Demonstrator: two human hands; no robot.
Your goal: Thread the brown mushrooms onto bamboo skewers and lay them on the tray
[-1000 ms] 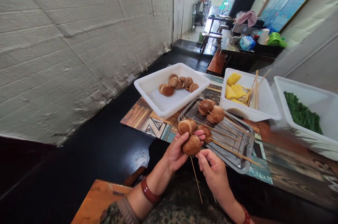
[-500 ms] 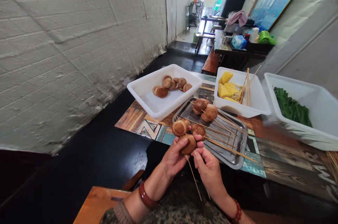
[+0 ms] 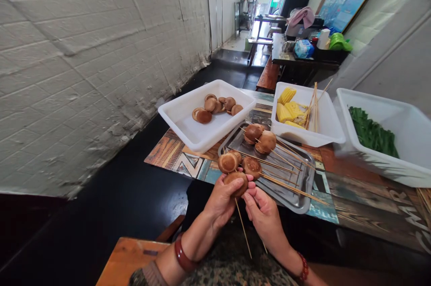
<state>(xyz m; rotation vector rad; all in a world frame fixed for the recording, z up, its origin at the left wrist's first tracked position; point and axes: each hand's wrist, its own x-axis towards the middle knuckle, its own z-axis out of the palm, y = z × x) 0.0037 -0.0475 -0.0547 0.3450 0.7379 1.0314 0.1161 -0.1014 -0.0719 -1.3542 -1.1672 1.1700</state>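
My left hand is closed around a brown shiitake mushroom, thumb on top of the cap. A thin bamboo skewer sticks out below that mushroom. Close against it on the right, my right hand pinches a second skewer, whose lower end shows under the palm; its tip is hidden by the fingers. Just beyond my fingers, skewered mushrooms lie on a metal tray, their sticks pointing right.
A white tub with loose mushrooms stands at the back left. To the right are a white tub of corn and skewers and another tub of green leaves. A wall runs along the left; a wooden stool is below.
Both hands keep their grip on the mushroom and skewer, almost in place. The view has shifted slightly. A person in green at the far doorway shows more fully.
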